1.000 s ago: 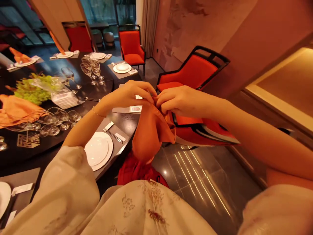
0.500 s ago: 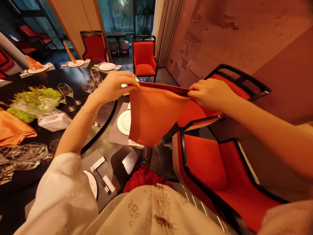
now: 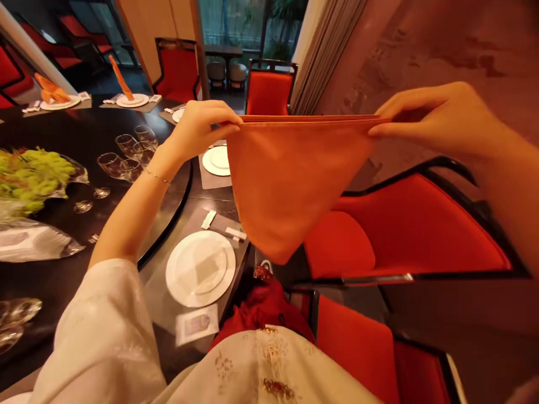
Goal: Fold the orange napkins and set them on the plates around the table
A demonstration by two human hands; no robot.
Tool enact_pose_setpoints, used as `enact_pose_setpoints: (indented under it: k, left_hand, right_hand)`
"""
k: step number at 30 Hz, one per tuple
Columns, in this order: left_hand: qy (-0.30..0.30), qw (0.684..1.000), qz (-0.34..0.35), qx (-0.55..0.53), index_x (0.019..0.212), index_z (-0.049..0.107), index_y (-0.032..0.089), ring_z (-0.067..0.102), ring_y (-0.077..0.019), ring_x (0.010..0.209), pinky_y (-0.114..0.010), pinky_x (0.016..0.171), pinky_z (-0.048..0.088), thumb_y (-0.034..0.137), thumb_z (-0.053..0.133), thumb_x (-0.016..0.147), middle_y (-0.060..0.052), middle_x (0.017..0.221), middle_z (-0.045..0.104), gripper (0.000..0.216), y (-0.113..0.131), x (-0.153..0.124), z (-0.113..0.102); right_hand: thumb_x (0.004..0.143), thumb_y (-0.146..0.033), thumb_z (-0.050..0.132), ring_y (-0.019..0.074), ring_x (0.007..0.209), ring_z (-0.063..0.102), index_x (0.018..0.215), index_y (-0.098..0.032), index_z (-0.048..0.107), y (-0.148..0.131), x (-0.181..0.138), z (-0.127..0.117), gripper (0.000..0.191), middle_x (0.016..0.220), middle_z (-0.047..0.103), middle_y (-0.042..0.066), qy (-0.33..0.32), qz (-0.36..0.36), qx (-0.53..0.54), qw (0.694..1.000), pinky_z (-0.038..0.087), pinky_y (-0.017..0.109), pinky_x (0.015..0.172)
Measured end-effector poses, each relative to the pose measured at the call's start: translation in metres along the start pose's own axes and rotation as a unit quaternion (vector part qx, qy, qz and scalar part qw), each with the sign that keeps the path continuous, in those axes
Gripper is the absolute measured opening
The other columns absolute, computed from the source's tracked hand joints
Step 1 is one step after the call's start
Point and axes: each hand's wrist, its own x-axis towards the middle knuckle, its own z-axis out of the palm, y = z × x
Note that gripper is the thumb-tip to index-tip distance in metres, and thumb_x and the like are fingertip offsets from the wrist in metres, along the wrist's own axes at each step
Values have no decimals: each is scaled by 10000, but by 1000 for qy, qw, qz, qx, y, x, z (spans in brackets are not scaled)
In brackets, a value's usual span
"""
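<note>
**Dining room, dark round surface at left: orange cloth drawn straight**

Observed from the side: the surface (image 3: pixel 90 126) carries wine glasses (image 3: pixel 112 165), greenery (image 3: pixel 29 177) and place settings; two folded napkins (image 3: pixel 120 78) stand on plates at its far left edge. Red chairs (image 3: pixel 442 224) fill the right.

Change noted: a second ago the orange cloth (image 3: pixel 290 174) was gathered in a bunch between hands held close together. The hands have since moved well apart, and its upper edge now runs straight and nearly level. In my judgement the opening-out is largely done and the edge is under light tension. Several layers show along that edge; below, the cloth narrows to a rounded tip, hanging between the near plate (image 3: pixel 179 269) and the chairs.

Pose: left hand (image 3: pixel 210 126) raised, elbow bent, fingers pinching the left corner against the thumb. Right hand (image 3: pixel 438 115) at about the same height, its forearm sloping down towards the right, fingers pinching the opposite end. Both grips narrow.
</note>
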Motion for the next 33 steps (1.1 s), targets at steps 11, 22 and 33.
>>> enact_pose_setpoints:
  k: [11, 22, 33]
  left_hand:
    - [-6, 989, 140, 36, 987, 612, 176, 596, -140, 788, -262, 725, 442, 369, 401, 933, -55, 894, 668, 291, 113, -37, -7]
    - [-96, 975, 82, -184, 807, 667, 143, 561, -135, 657, -250, 590, 417, 470, 653, 751, -48, 731, 640, 332, 126, -183, -128]
    - [-52, 973, -31, -221, 778, 624, 135, 540, -126, 707, -256, 609, 397, 539, 629, 743, -37, 762, 622, 406, 1, -41, -27]
  right_hand:
    - [673, -648, 636, 91, 611, 437, 637, -218, 570, -81, -145, -46, 437, 657, 549, 16, 69, 55, -151, 985, 293, 308, 541]
    - [724, -276, 724, 73, 626, 486, 835, -204, 645, -240, -193, 23, 154, 716, 590, -9, 58, 49, -170, 982, 345, 260, 588]
    - [759, -207, 676, 56, 586, 581, 858, -253, 723, -87, 23, -8, 119, 596, 650, -60, -83, 38, -247, 965, 386, 210, 561]
